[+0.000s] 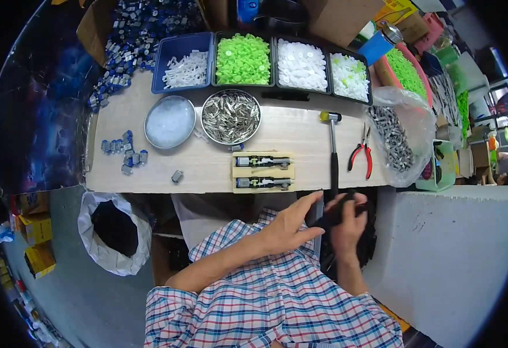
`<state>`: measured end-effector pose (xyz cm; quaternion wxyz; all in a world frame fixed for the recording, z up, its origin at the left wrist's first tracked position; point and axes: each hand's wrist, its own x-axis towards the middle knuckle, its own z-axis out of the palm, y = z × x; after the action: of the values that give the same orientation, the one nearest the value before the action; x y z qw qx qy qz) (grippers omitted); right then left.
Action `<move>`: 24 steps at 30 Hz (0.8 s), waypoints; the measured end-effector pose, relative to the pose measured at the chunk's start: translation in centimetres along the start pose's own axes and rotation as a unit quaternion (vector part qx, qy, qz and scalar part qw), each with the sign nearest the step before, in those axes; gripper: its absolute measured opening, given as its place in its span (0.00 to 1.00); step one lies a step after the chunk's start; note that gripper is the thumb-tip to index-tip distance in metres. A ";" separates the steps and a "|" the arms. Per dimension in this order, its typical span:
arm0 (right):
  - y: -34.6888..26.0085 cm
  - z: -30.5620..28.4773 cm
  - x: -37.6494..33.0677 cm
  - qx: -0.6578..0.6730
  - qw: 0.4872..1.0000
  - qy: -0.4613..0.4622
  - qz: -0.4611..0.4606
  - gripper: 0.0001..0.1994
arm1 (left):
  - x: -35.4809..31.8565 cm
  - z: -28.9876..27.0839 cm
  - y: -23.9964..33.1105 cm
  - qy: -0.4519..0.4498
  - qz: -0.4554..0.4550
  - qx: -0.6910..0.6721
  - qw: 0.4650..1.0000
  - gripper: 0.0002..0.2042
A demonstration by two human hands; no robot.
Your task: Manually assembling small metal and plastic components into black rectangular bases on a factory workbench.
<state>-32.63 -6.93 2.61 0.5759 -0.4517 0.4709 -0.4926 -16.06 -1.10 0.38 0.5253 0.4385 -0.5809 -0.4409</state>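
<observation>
My left hand (289, 225) and my right hand (345, 223) are together below the front edge of the wooden workbench (207, 168), both on a dark object (329, 217) held between them; what it is cannot be made out. My left fingers lie spread along its left side, my right fingers curl over its top. Just above, a hammer (333, 152) with a black handle lies on the bench, its handle end reaching my hands. A wooden jig (263, 172) holding two metal parts sits near the bench's front edge.
Red-handled pliers (360, 155) lie right of the hammer. Two metal bowls (231, 116) and trays of white and green plastic parts (243, 59) fill the back. A clear bag of metal pieces (394, 136) sits right. Small blue-grey parts (125, 149) lie left. A lined bin (113, 229) stands below.
</observation>
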 end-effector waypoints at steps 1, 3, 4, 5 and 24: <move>0.8 0.9 -0.4 -0.066 0.997 -0.029 0.023 0.05 | -0.2 0.1 0.1 -0.009 -0.019 -0.030 0.999 0.37; 1.7 3.6 -1.0 -0.104 0.992 -0.071 -0.015 0.10 | -0.3 -1.0 1.2 -0.013 -0.107 -0.015 0.994 0.37; 2.1 4.8 -0.9 -0.104 0.992 -0.071 -0.011 0.12 | -0.3 -1.7 1.7 -0.017 -0.194 -0.002 0.981 0.36; 1.5 6.6 -0.8 -0.113 0.988 -0.101 -0.017 0.13 | -0.6 -2.6 1.9 0.013 -0.191 -0.028 0.981 0.35; -1.4 6.6 3.8 -0.362 0.747 -0.386 -0.403 0.22 | -4.9 -10.3 3.3 0.054 -0.294 -0.471 0.830 0.19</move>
<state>-26.02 -10.48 4.55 0.2495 -0.9258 0.1257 -0.2548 -5.60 3.93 3.10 0.5444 0.3110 -0.1173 -0.7702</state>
